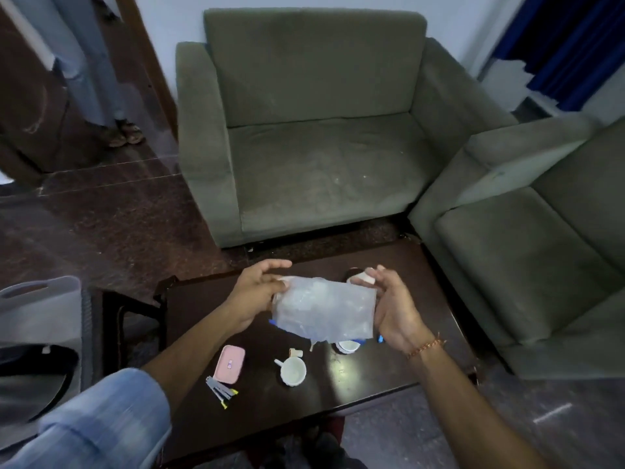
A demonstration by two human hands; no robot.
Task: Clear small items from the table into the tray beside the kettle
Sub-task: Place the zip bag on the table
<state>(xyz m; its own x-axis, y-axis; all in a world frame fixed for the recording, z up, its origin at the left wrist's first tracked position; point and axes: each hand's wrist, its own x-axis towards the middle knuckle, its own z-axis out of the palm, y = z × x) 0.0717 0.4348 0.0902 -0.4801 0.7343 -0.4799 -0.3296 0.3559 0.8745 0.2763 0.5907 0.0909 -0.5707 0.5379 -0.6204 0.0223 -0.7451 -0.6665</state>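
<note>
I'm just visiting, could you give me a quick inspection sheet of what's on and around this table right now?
Surface: dark table, glossy.
Job's things: clear plastic bag held up; white cup; pink case; grey strips; small tan piece.
Clutter: white dish partly hidden under the bag.
Hands: left hand and right hand grip the bag's ends.
Cables: nothing seen.
Surroundings: green armchairs; another person's legs; no tray or kettle in view.

Readable text: none anywhere.
Flat pink rounded plastic case (230, 363): a small mark on its lid, too blurred to read.
</note>
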